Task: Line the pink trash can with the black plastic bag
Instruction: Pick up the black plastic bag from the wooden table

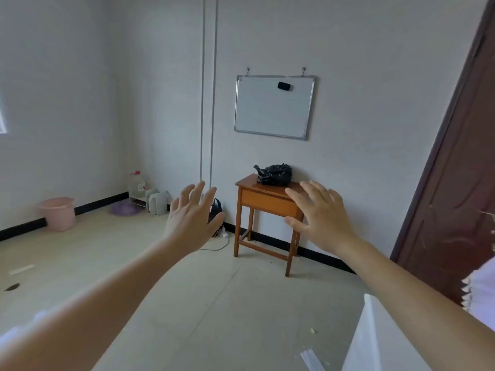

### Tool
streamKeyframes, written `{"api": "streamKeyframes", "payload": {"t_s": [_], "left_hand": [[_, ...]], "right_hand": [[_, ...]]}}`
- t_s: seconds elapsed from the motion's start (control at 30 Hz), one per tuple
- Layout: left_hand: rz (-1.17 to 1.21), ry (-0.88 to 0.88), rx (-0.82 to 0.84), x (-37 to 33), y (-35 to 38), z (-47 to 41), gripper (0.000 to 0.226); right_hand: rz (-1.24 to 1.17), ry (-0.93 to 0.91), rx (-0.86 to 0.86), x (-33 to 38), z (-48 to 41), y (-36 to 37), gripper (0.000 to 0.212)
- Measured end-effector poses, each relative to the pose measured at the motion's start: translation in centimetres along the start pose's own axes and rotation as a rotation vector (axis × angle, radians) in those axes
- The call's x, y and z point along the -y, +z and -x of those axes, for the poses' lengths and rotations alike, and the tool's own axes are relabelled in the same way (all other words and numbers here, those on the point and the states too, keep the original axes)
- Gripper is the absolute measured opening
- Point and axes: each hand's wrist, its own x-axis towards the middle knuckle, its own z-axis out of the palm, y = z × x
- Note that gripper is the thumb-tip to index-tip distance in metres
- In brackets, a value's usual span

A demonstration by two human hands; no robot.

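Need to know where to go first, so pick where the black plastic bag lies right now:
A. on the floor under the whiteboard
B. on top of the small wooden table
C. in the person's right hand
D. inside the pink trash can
B: the crumpled black plastic bag sits on the small wooden table below the whiteboard, while both hands are open and empty.

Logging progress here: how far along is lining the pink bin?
Nothing is done yet. The black bag sits crumpled on the wooden table; the pink trash can stands unlined by the left wall. Both hands, left and right, are open and empty.
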Motion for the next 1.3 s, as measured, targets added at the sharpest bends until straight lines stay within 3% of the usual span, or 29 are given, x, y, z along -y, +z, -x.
{"api": "streamKeyframes", "payload": {"t_s": [0.23,0.47,0.73,0.87,1.3], "left_hand": [[-0.002,0.01,0.053,-0.3,4.5,-4.8,0.064],[-0.014,0.029,0.038,1.9,7.0,-12.3,0.057],[0.051,0.074,0.059,2.6,13.4,-22.4,0.058],[0.035,0.118,0.105,1.8,17.3,-27.0,0.057],[0.068,0.09,0.053,-4.5,28.3,-44.3,0.057]], "right_hand": [[0.016,-0.026,-0.029,-3.3,-3.7,5.3,0.066],[0.025,-0.02,-0.003,-6.1,-10.2,6.8,0.085],[0.052,0.038,0.005,-9.3,-18.0,10.2,0.067],[0.082,0.071,0.095,-13.3,-20.9,13.3,0.057],[0.025,0.085,0.046,-29.8,-34.6,19.9,0.057]]}}
